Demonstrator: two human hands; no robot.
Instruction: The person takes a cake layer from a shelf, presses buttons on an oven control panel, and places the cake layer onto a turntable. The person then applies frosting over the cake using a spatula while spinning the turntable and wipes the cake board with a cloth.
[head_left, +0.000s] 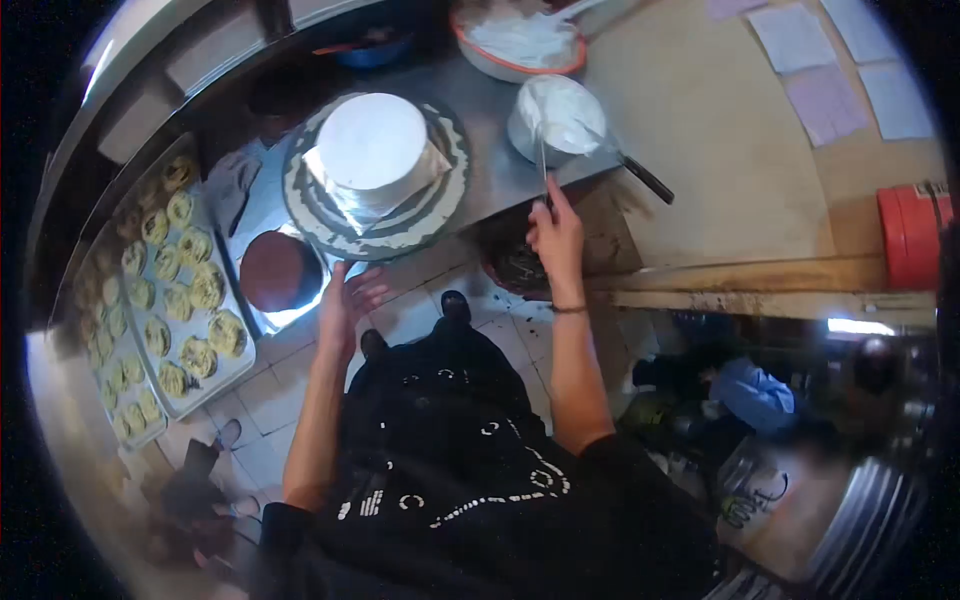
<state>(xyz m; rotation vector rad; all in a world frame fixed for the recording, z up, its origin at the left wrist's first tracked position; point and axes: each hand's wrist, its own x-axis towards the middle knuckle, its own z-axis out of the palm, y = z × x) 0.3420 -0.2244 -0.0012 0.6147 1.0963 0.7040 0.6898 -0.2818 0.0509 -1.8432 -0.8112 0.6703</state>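
Observation:
A round white-coated cake (372,142) stands on a turntable (440,215) with a patchy, cream-smeared rim. Just below that rim is my left hand (352,297), empty, its fingers spread. My right hand (556,240) grips a thin metal tool (543,150), whose far end reaches into a pot of white cream (560,105). Against the pot's right side leans a second tool with a black handle (647,180). A brown cake (274,271) sits on a shiny board to the left of the turntable.
Trays of swirled pastries (205,285) lie at the left. Behind the pot is an orange-rimmed bowl (520,68) of cream with a spatula. Papers (790,40) lie on the wooden table, a red container (912,235) at its right edge. Another person (195,495) is at lower left.

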